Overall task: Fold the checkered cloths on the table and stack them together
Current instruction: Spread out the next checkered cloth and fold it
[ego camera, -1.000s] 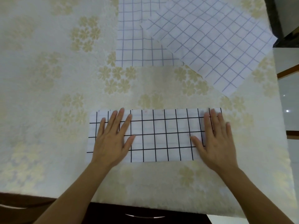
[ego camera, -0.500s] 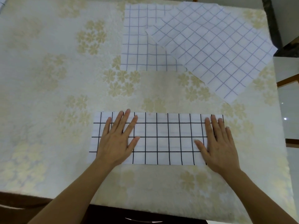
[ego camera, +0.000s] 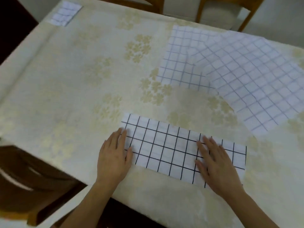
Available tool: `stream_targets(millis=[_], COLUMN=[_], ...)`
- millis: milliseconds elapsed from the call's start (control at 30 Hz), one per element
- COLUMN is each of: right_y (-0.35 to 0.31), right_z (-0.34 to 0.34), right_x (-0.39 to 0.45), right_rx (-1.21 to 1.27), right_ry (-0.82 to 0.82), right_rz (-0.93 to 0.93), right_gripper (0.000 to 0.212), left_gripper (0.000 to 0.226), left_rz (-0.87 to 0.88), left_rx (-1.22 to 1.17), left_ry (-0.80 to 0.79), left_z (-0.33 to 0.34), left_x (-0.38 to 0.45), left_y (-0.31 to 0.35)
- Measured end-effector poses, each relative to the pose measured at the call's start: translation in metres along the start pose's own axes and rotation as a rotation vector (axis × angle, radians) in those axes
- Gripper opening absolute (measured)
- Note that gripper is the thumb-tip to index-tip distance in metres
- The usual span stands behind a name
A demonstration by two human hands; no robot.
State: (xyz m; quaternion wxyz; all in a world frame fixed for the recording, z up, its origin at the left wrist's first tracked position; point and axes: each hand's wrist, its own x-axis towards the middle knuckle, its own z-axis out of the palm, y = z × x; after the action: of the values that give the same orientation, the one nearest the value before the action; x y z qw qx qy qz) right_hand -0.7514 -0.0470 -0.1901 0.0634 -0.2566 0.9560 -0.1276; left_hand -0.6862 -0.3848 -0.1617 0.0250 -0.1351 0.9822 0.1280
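Flat near the table's (ego camera: 82, 89) front edge lies the black-checked cloth (ego camera: 172, 148), folded to a long strip. Left hand (ego camera: 113, 157) rests on its left end, fingers straight and together, palm partly on the tablecloth. Right hand (ego camera: 215, 163) lies flat toward its right end, fingers spread, the strip's last squares showing beyond it. Neither hand grips anything. Two blue-checked cloths sit toward the far right corner: the angled cloth (ego camera: 256, 83) overlaps the square-lying cloth (ego camera: 179, 63). A small folded checked cloth (ego camera: 65, 14) lies at the far left corner.
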Motion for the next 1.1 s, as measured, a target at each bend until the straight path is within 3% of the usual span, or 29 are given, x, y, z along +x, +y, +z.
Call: stream_targets(millis=[267, 600, 867, 1100], right_y=[-0.042, -0.133, -0.157, -0.164], right_z=[0.002, 0.021, 0.034, 0.035], right_x=[0.071, 0.203, 0.258, 0.267], right_rx=[0.005, -0.065, -0.067, -0.074], right_ry=[-0.047, -0.103, -0.178, -0.188], right_rz=[-0.522, -1.027, -1.262, -1.291], right_gripper=[0.046, 0.041, 0.033, 0.027], left_gripper=[0.055, 0.042, 0.029, 0.026], left_rz=[-0.198, -0.444, -0.546, -0.605], left_rx=[0.04, -0.031, -0.033, -0.004], left_ry=[0.087, 0.204, 0.265, 0.281], left_z=[-0.006, 0.018, 0.028, 0.029], left_x=[-0.031, -0.02, -0.011, -0.004], left_y=[0.005, -0.003, 0.002, 0.005])
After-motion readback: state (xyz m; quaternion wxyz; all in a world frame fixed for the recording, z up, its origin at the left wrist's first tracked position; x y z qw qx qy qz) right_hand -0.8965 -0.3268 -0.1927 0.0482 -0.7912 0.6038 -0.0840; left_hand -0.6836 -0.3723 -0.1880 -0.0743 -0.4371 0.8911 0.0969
